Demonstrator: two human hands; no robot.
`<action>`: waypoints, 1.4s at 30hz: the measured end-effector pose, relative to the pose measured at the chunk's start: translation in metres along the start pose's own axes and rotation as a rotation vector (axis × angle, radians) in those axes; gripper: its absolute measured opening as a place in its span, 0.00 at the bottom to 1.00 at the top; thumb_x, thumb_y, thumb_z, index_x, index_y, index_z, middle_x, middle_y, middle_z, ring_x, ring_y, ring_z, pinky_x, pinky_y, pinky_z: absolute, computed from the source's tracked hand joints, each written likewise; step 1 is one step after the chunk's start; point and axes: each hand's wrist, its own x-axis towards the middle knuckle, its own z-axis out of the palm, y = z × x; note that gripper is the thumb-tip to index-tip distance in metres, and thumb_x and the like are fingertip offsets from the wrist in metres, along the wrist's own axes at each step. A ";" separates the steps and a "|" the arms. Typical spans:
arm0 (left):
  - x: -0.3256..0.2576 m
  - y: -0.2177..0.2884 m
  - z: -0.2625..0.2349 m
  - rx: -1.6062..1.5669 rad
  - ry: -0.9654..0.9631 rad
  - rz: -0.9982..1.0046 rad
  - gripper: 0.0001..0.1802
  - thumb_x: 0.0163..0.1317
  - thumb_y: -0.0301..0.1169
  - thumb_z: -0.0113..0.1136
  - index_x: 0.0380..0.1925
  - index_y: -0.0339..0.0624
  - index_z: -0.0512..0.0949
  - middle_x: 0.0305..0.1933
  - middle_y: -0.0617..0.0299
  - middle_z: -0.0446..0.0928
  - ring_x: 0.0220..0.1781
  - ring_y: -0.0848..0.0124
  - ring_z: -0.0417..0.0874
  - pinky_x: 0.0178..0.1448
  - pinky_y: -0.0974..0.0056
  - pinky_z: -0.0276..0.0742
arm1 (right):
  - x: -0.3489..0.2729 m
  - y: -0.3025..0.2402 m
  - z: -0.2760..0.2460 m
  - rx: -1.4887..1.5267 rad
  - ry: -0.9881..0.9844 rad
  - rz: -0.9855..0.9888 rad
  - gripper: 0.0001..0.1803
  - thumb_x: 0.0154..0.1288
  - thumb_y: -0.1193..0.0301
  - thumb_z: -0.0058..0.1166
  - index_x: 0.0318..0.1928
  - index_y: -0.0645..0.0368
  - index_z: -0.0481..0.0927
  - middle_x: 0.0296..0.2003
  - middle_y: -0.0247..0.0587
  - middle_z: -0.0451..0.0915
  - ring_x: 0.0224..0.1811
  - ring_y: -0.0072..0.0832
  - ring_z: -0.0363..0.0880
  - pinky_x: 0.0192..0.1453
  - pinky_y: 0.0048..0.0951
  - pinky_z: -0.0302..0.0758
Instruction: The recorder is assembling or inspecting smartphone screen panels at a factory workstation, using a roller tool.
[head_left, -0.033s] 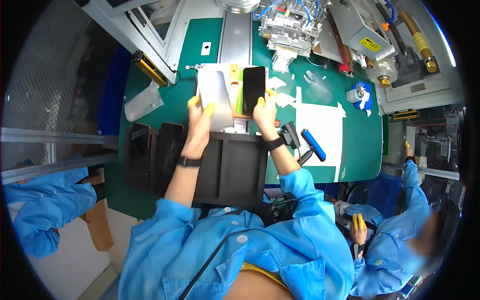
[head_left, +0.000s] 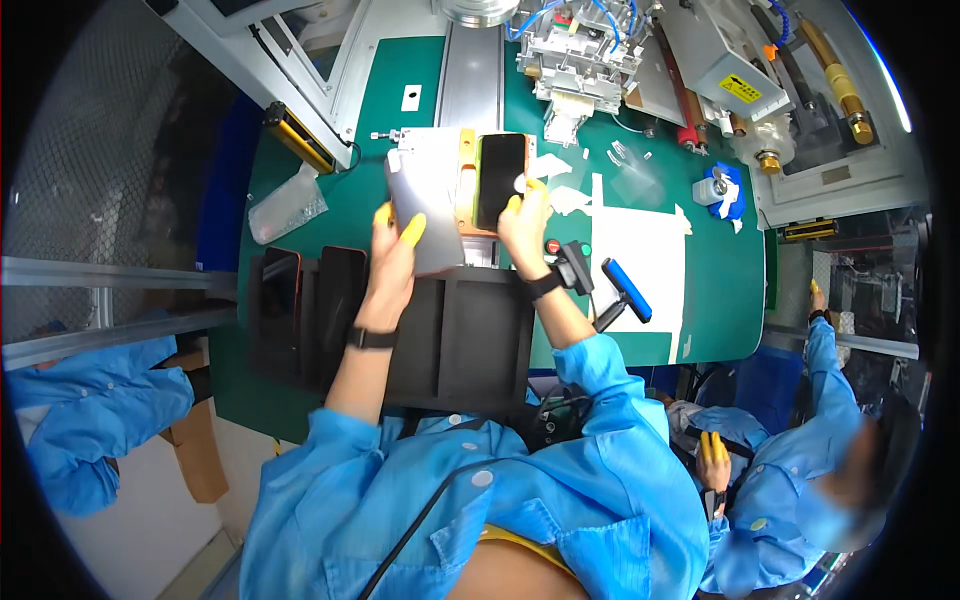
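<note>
My left hand, with yellow finger covers, is closed on the near part of a flat silvery-grey panel, tilted and about phone-sized. Beside it, a black phone lies over the green-edged right nest of a fixture. The fingers of my right hand are closed at the phone's lower right edge, and a small white round spot shows by the fingertips. Below the fixture stands a black compartment tray. Two dark phones, one at the far left and another beside it, lie in the tray.
A blue roller rests by a white sheet on the right. A clear plastic bag lies at left. Metal machinery stands at the back, near film scraps. A co-worker sits at right.
The black phone has shifted slightly left, covering more of the green nest. My right hand moved left with it. The silvery panel has come a little nearer me and turned.
</note>
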 end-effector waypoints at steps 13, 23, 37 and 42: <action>-0.106 -0.022 -0.019 -0.012 -0.270 -0.462 0.23 0.57 0.20 0.45 0.54 0.40 0.58 0.52 0.60 0.65 0.52 0.74 0.65 0.56 0.70 0.60 | -0.046 0.084 -0.156 -0.614 -0.102 0.351 0.18 0.58 0.60 0.47 0.28 0.65 0.77 0.20 0.51 0.75 0.23 0.47 0.75 0.26 0.42 0.70; -0.112 -0.014 -0.034 0.105 -0.228 -0.437 0.23 0.57 0.20 0.46 0.54 0.39 0.57 0.52 0.60 0.65 0.53 0.73 0.65 0.57 0.70 0.59 | -0.059 0.212 -0.137 -0.183 0.024 0.769 0.18 0.54 0.65 0.50 0.39 0.69 0.72 0.29 0.51 0.76 0.26 0.34 0.78 0.29 0.31 0.74; -0.119 0.015 -0.042 -0.116 -0.149 -0.453 0.22 0.56 0.18 0.43 0.53 0.39 0.59 0.48 0.60 0.67 0.50 0.75 0.68 0.54 0.71 0.64 | 0.091 -0.041 -0.022 0.086 -0.397 0.188 0.21 0.58 0.65 0.43 0.14 0.67 0.66 0.11 0.45 0.71 0.11 0.29 0.73 0.13 0.27 0.70; -0.120 0.012 -0.056 -0.163 -0.078 -0.457 0.21 0.55 0.16 0.43 0.50 0.38 0.61 0.46 0.61 0.68 0.48 0.77 0.68 0.53 0.73 0.63 | -0.005 -0.037 -0.074 -0.062 -0.607 0.268 0.19 0.59 0.64 0.43 0.43 0.68 0.66 0.22 0.59 0.75 0.22 0.43 0.77 0.26 0.38 0.73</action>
